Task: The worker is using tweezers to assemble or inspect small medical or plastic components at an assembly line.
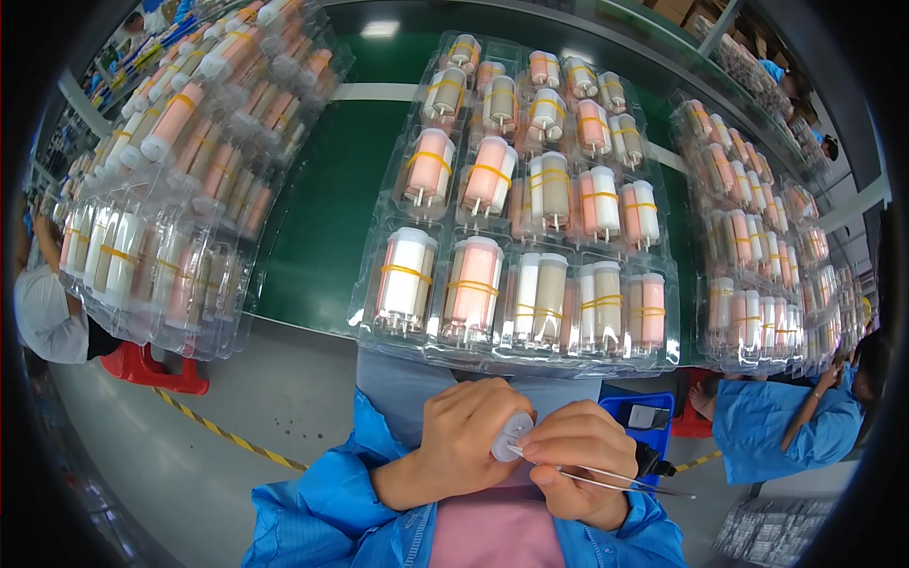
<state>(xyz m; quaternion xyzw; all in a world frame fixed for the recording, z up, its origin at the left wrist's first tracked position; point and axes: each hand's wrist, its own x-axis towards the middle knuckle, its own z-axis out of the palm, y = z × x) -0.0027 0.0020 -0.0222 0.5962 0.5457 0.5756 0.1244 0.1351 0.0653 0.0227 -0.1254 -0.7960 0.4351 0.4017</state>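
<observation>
In front of my chest, my left hand (462, 428) is closed around a small part with a round translucent white end (514, 431); its body is hidden in the fist. My right hand (582, 454) pinches a pair of thin metal tweezers (620, 476), whose long arms stick out to the right past the hand. At its fingertips a small white tip touches or nearly touches the round end; I cannot tell which. Just beyond my hands, a clear plastic tray (454, 355) holds rows of pink, white and grey cylinders (473, 284) bundled with yellow bands.
Stacked trays of similar cylinders stand at left (142, 256) and right (753, 322) on the green table (312, 218). A blue bin (663, 440) with a grey-white item sits by my right hand. A co-worker in a blue smock (776, 421) sits at right; a red stool (156, 369) stands at left.
</observation>
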